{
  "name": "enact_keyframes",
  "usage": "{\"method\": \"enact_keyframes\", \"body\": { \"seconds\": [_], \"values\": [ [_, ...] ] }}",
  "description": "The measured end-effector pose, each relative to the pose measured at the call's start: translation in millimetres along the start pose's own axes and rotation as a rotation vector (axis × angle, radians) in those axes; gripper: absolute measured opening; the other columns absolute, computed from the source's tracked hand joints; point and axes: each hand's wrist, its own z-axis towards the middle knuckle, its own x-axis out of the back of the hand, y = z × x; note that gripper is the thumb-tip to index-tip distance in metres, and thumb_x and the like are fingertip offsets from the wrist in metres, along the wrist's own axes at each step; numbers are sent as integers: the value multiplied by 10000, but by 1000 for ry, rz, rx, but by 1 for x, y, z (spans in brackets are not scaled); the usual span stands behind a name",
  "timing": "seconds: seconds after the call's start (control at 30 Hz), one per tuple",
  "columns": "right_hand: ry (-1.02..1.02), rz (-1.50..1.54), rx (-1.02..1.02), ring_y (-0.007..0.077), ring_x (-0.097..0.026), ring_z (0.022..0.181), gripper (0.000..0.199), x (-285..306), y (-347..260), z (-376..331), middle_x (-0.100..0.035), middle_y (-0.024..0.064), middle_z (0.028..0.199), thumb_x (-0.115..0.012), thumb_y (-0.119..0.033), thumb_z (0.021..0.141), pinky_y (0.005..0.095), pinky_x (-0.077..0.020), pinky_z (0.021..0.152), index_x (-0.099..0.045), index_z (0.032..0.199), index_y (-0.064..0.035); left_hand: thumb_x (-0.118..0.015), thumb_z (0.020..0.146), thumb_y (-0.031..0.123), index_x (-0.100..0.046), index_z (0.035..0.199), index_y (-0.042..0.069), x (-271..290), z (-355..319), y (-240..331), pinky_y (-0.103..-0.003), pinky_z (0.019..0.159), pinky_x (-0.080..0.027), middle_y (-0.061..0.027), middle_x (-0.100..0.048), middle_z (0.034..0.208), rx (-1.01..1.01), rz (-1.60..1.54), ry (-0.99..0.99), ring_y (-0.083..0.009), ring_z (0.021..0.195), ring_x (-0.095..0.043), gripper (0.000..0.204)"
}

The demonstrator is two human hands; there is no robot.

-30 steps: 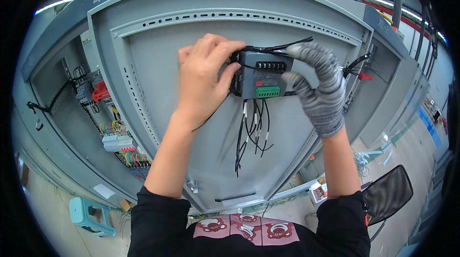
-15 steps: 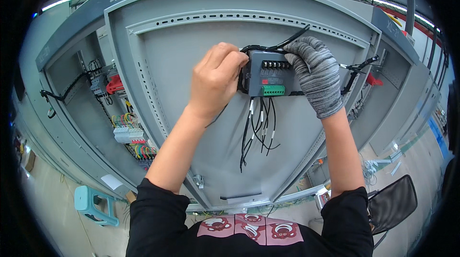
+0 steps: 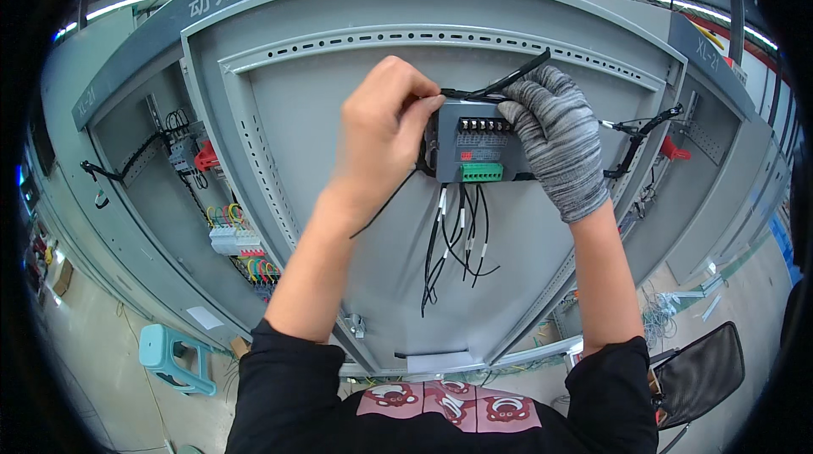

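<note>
A dark grey panel meter [image 3: 483, 139] sits on the inner face of a grey cabinet door [image 3: 364, 285]. It has a black terminal strip [image 3: 486, 124] and a green connector [image 3: 482, 172]. Along its top runs a black wrapped cable bundle [image 3: 517, 74], its loose end sticking up to the right. My bare left hand [image 3: 385, 128] pinches this bundle at the meter's upper left corner. In a grey knit glove, my right hand [image 3: 555, 136] closes around the bundle at the upper right corner, its fingertips partly hidden. Several black wires [image 3: 461, 238] with white sleeves hang below the meter.
Open cabinets flank the door; the left one holds breakers [image 3: 233, 240] with coloured wires, the right one a red switch handle [image 3: 673, 149]. A teal stool [image 3: 176, 357] stands on the floor at left. A black mesh chair [image 3: 703, 373] is at lower right.
My left hand has shifted its fingers slightly at the bundle, the wrist blurred by motion. The right hand keeps its hold. The whole view has tilted a little.
</note>
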Motion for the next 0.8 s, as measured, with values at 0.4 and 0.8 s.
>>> {"method": "enact_keyframes", "body": {
  "seconds": [0.4, 0.8],
  "values": [
    [54, -1, 219, 265, -635, 762, 243, 7, -24, 1, -645, 79, 898, -754, -54, 775, 354, -539, 686, -709, 1012, -84, -610, 866, 37, -634, 985, -16, 10, 28, 15, -338, 781, -453, -91, -596, 896, -139, 219, -338, -246, 876, -565, 133],
    [171, -133, 41, 264, -671, 822, 220, 4, 0, -32, -703, 126, 913, -694, 2, 818, 325, -539, 744, -715, 1030, -54, -588, 868, 48, -615, 944, -7, 4, 16, 8, -326, 806, -434, -79, -587, 895, -89, 83, -221, -236, 898, -547, 97]
  ]
}}
